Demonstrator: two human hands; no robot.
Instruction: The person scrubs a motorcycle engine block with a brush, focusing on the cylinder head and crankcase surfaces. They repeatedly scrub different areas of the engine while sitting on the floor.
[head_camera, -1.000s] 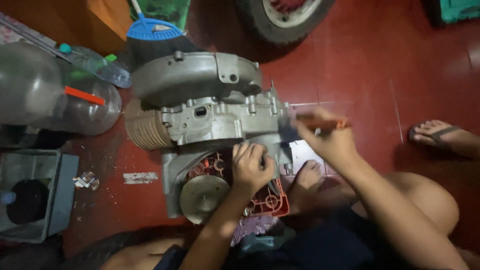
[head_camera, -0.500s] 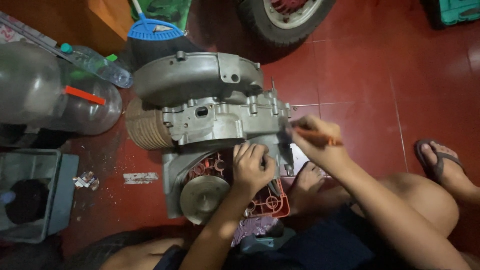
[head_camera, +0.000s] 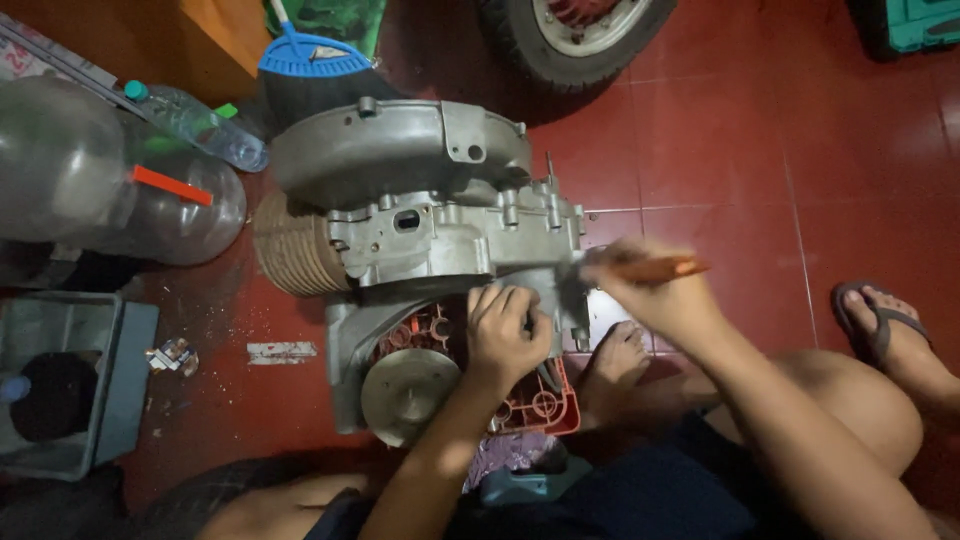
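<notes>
Item list, head view, floor of red tiles (head_camera: 720, 140).

1. Label scrap (head_camera: 282, 352): pale strip, rectangular, flat on tile just left of engine base. Crumpled wrapper bit (head_camera: 172, 356) beside it, near grey bin.
2. Clear jug (head_camera: 110, 180), large, lying at left w/ orange-red tape strip across it; small plastic bottle (head_camera: 195, 125) w/ teal cap leaning above it.
3. Grey bin (head_camera: 95, 385), lower left, dark object inside.
4. Engine block (head_camera: 430, 225): grey cast metal, centre frame, resting on red plastic stool (head_camera: 545, 405). Rounded cover on top, finned cylinder at left side, round disc at lower front, studs & bolt holes along case.
5. Left hand (head_camera: 508, 335): fingers curled tight on lower case edge, pressing on engine block.
6. Right hand (head_camera: 655, 290): fingers closed round orange-handled tool (head_camera: 650, 268), tip at right edge of case; blurred.
7. Blue broom (head_camera: 310, 55) behind engine, top; tyre (head_camera: 570, 40) top centre.
8. Sandalled foot (head_camera: 885, 325) far right; bare foot (head_camera: 615, 360) just beside stool.

Room: open tile right & upper right of engine; left side crowded.
</notes>
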